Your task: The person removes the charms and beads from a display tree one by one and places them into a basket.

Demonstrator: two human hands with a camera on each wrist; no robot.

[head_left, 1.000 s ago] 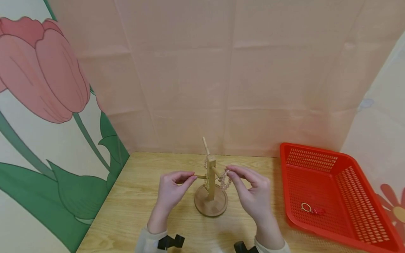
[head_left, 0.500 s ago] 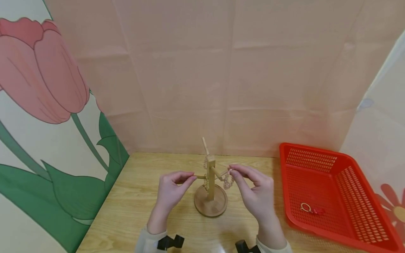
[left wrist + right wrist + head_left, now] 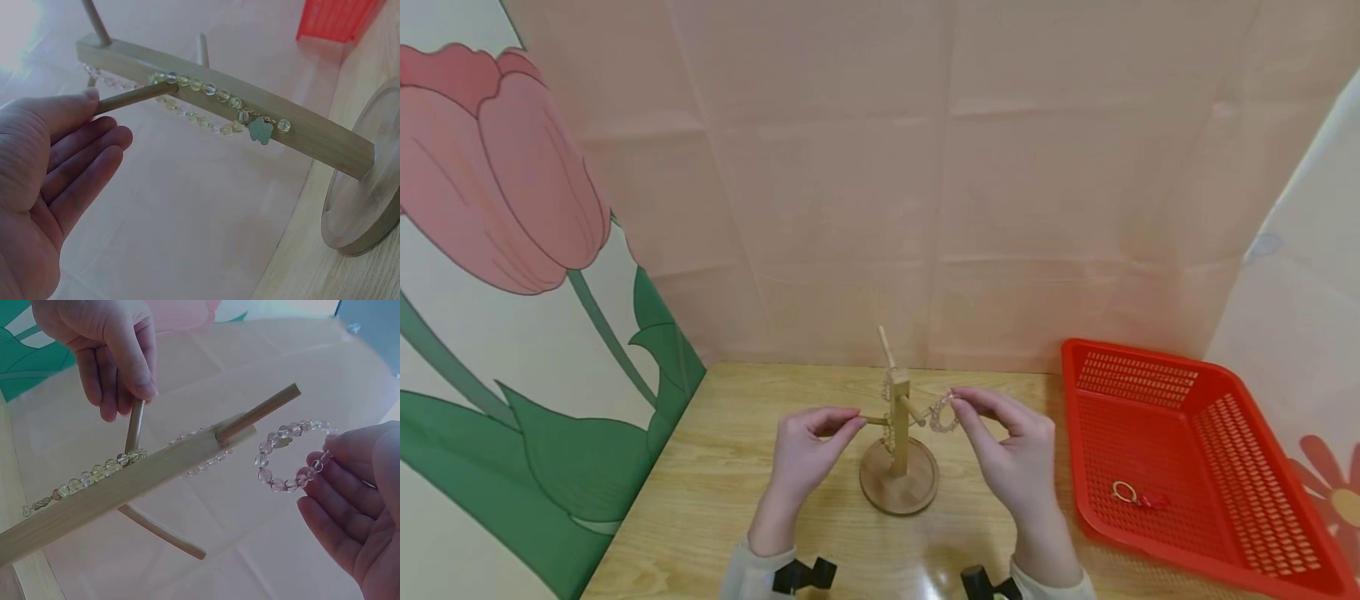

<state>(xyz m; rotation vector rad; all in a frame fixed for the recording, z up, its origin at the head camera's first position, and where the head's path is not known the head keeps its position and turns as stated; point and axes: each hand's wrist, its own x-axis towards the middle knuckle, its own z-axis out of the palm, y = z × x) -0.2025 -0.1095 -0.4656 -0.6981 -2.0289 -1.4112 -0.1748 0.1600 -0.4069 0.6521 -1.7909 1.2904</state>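
Observation:
My right hand [image 3: 1013,454] pinches a pink beaded bracelet [image 3: 265,475] between thumb and fingertips. The loop hangs beside the tip of one peg [image 3: 262,414] on a wooden jewelry stand [image 3: 900,437]. Across from it, my left hand [image 3: 811,446] grips the end of another peg [image 3: 134,98] with thumb and forefinger, the other fingers loosely bent. Over that held peg hangs a yellow-green beaded bracelet [image 3: 224,95] with a green charm [image 3: 260,130], lying along the post. A second pink bracelet [image 3: 206,464] shows behind the post's top.
To the right stands a red plastic basket [image 3: 1078,467]. Inside lies a gold ring with a red piece attached [image 3: 1124,492]. The stand's round base [image 3: 880,492] sits on the wooden table [image 3: 700,500]. A pink cloth [image 3: 850,208] hangs behind.
The right hand has moved slightly right, drawing the pink bracelet away from the stand's peg; its loop now hangs wider. The left hand keeps its place on the peg.

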